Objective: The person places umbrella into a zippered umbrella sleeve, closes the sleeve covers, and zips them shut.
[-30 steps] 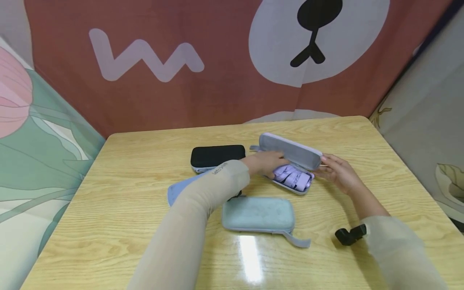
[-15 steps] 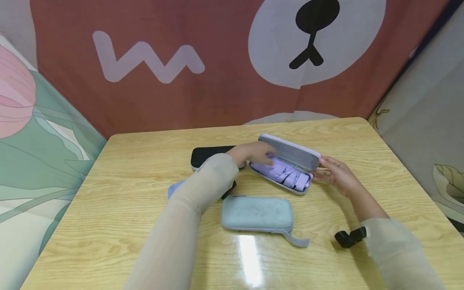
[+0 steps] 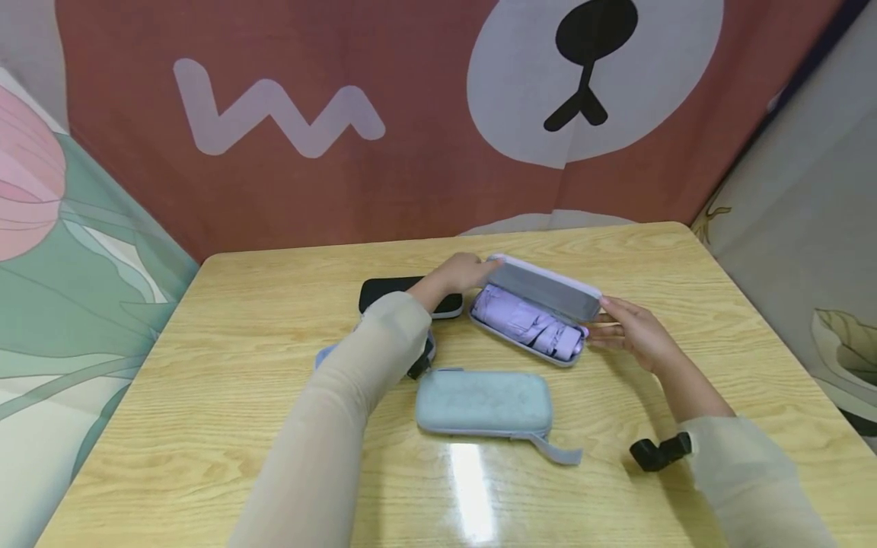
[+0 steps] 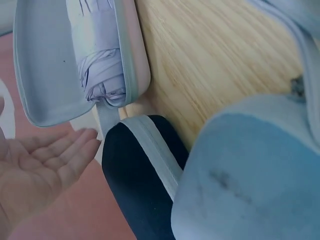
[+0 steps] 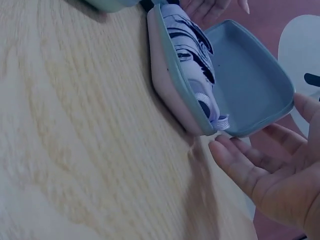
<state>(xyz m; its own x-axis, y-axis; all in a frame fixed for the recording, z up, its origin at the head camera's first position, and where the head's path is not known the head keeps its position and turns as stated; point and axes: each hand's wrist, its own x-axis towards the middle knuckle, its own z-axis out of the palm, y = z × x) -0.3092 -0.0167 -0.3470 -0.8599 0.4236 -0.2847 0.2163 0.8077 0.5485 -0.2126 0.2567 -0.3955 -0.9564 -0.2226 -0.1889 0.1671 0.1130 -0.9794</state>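
Note:
A lilac folding umbrella (image 3: 521,313) lies strapped up inside an open zip case (image 3: 510,344) with a grey lining. The case's lid (image 3: 548,291) stands raised along the far side. At the left end of that lid is my left hand (image 3: 464,272), palm visible and fingers extended in the left wrist view. My right hand (image 3: 639,332) is at the other end, its thumb at the lid's corner. In the right wrist view its fingers (image 5: 240,167) reach out nearly straight beside the lid's rim. The umbrella's small wrist loop (image 5: 220,122) pokes out at that end.
A pale blue zip case (image 3: 483,403) with a strap lies closed in front. Behind the left forearm are a black case (image 3: 384,291) and a partly hidden blue item (image 3: 324,355). A patterned cloth (image 3: 288,190) hangs behind the wooden table (image 3: 260,304).
My left hand has drawn back from over the umbrella, up and left to the lid's left end, uncovering the whole umbrella. The right hand stays at the lid's right end.

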